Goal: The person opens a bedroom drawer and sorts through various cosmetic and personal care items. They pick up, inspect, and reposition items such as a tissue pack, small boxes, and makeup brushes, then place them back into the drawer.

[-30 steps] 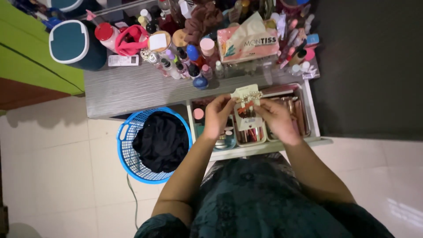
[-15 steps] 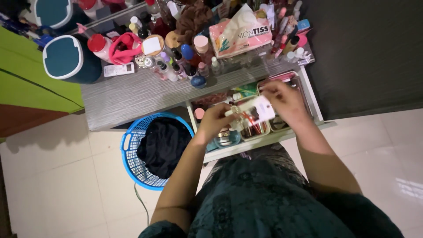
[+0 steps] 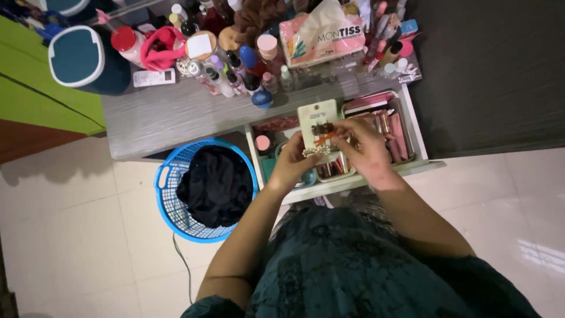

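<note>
Pale floor tiles (image 3: 70, 235) spread under a grey wood-grain bench (image 3: 170, 118) that stood against a dark wall, its back edge crowded with small bottles (image 3: 229, 73), a pink tissue pack (image 3: 321, 32), a red pouch (image 3: 159, 50) and a teal round box with a white rim (image 3: 76, 56). Below the bench top an open drawer (image 3: 421, 141) showed trays packed with slim rose and copper-coloured tubes (image 3: 391, 129) and a few small round pots.

Over that drawer the person held a cream card of hair clips (image 3: 318, 123), upright, with its hanging hole towards the bench. Their left hand (image 3: 294, 162) was closed on the card's lower edge, fingers curled around a sparkly clip at the bottom. Their right hand (image 3: 362, 147) gripped the card from the other side, thumb and fingertips pinched at an orange clip near its middle. Both hands were shut on the card and close together, almost touching across it.

Beside the drawer, on the floor under the bench's edge, stood a blue plastic basket (image 3: 168, 200) with dark cloth (image 3: 215, 185) heaped inside. A thin cord (image 3: 183, 268) trailed across the tiles from behind it. The person wore a dark teal patterned garment (image 3: 353, 265).
</note>
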